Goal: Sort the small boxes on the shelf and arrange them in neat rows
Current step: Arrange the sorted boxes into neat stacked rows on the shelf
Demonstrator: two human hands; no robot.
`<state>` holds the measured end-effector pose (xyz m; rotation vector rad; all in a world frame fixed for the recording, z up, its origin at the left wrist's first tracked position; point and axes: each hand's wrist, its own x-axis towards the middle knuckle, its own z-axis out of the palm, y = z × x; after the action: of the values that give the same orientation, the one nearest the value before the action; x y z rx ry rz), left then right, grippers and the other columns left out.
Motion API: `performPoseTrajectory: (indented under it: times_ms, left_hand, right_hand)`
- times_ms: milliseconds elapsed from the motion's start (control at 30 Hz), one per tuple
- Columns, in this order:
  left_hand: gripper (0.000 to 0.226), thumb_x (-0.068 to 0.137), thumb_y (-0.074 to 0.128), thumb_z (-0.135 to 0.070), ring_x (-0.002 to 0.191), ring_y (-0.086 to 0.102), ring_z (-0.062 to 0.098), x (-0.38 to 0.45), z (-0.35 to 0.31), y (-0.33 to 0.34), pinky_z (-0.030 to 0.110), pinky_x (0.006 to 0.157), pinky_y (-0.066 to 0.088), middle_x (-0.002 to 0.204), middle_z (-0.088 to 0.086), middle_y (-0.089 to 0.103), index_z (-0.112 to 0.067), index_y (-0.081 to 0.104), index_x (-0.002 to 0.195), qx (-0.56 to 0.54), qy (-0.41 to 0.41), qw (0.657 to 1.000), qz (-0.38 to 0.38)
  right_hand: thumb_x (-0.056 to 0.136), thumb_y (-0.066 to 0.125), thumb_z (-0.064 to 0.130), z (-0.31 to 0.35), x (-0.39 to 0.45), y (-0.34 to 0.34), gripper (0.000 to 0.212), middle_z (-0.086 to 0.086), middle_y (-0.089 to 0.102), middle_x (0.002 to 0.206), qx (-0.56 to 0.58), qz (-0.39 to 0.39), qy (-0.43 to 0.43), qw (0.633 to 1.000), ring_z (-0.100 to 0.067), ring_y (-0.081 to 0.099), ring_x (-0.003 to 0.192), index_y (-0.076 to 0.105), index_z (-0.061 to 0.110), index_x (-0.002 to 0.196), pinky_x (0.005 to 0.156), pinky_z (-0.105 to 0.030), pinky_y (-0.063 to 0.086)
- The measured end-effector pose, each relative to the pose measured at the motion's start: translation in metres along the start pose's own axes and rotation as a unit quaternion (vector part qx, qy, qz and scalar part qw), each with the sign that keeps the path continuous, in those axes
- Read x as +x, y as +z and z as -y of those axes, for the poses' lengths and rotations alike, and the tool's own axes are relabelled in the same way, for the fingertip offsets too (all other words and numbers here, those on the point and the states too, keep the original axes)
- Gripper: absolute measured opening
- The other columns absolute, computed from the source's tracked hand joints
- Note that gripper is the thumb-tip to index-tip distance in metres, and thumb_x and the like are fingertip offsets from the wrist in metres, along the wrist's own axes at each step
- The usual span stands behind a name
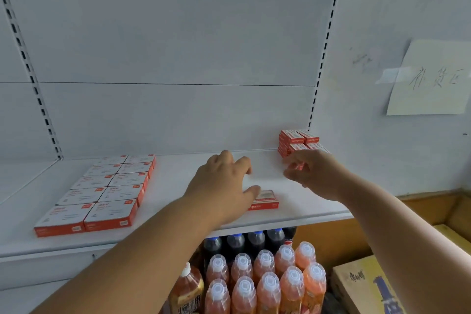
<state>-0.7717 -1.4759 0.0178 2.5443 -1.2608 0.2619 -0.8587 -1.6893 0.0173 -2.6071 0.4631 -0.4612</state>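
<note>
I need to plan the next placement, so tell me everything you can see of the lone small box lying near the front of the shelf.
The lone small box is a flat red carton, apparently cardboard, with a pale top panel and white lettering on its front edge. It lies flat on the white shelf, near the front lip, apart from the other boxes. The left hand hides its left end, thumb against its top; whether the hand grips it is unclear.

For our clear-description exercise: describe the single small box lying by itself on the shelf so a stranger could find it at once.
Start at the white shelf above the bottles. Near its front edge, right of centre, one small red-and-white box lies flat beside the left hand's thumb. Unlike the flat grid of boxes at left and the stack in the back right corner, it lies alone.
</note>
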Motion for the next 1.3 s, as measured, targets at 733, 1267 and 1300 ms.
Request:
performPoseTrajectory:
  times_ms: [733, 1267, 1300]
  left_hand:
    - [0.034, 0.089, 0.062, -0.043, 0.068, 0.054, 0.021, 0.157, -0.113, 0.048, 0.027, 0.059, 0.036, 0.072, 0.004, 0.059, -0.014, 0.056, 0.072, -0.17, -0.315, 0.931, 0.065]
    - [0.039, 0.091, 0.062, -0.003, 0.068, 0.068, 0.023, 0.118, -0.102, 0.034, 0.034, 0.057, 0.051, 0.098, 0.016, 0.072, -0.034, 0.058, 0.115, -0.587, -0.273, 0.756, -0.095]
    - [0.037, 0.092, 0.061, -0.003, 0.072, 0.07, 0.026, 0.111, -0.099, 0.029, 0.034, 0.058, 0.053, 0.1, 0.017, 0.071, -0.031, 0.058, 0.114, -0.591, -0.268, 0.754, -0.104]
  right_hand:
    - [0.09, 0.063, 0.024, -0.121, 0.066, -0.056, 0.031, -0.008, 0.051, 0.061, 0.206, 0.034, 0.128, 0.969, -0.018, 0.036, 0.048, 0.067, -0.006, 0.093, 0.047, -0.024, 0.023]
    - [0.099, 0.05, 0.004, -0.092, 0.035, -0.057, 0.021, -0.011, 0.075, 0.083, 0.599, 0.032, 0.104, 0.794, -0.021, 0.068, 0.061, 0.069, 0.008, 0.103, 0.054, -0.031, 0.053]
    - [0.098, 0.049, 0.002, -0.082, 0.032, -0.054, 0.022, -0.011, 0.075, 0.083, 0.591, 0.028, 0.096, 0.801, -0.023, 0.068, 0.062, 0.069, 0.009, 0.103, 0.055, -0.033, 0.053]
